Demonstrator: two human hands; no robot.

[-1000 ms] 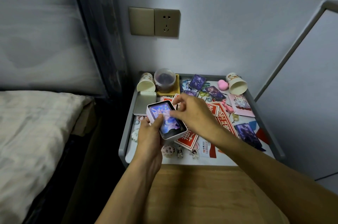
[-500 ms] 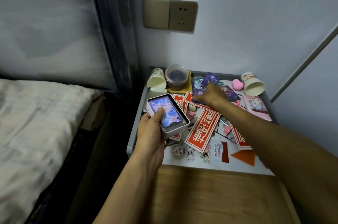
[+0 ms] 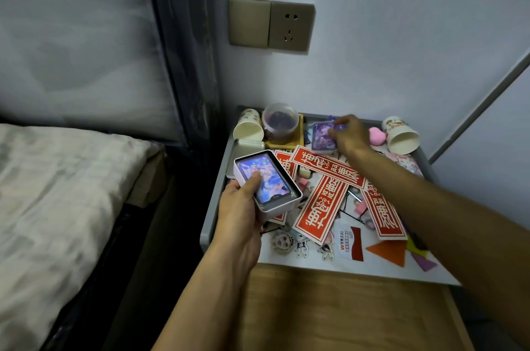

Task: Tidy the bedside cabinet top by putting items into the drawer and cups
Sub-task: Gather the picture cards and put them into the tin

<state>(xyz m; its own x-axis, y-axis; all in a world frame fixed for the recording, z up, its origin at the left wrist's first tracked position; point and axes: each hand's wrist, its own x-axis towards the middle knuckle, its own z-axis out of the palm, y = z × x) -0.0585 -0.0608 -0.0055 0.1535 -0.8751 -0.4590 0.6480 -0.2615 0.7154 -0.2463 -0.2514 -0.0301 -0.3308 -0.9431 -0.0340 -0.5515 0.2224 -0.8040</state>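
My left hand grips a small white tin box holding picture cards, thumb pressed on the top card, above the cabinet's left front. At the back of the cabinet top, my right hand pinches purple picture cards. Red paper strips with white characters lie across the middle. Two paper cups lie on their sides: one at the back left, one at the back right.
The tin's lid lies behind the box. A clear plastic tub sits on a yellow tray. A pink sponge, small figure stickers and coloured paper scraps litter the top. A bed is left; wall and socket behind.
My right hand left the tin box and reached to the back of the cabinet, where it now takes hold of purple cards. The left hand still holds the box.
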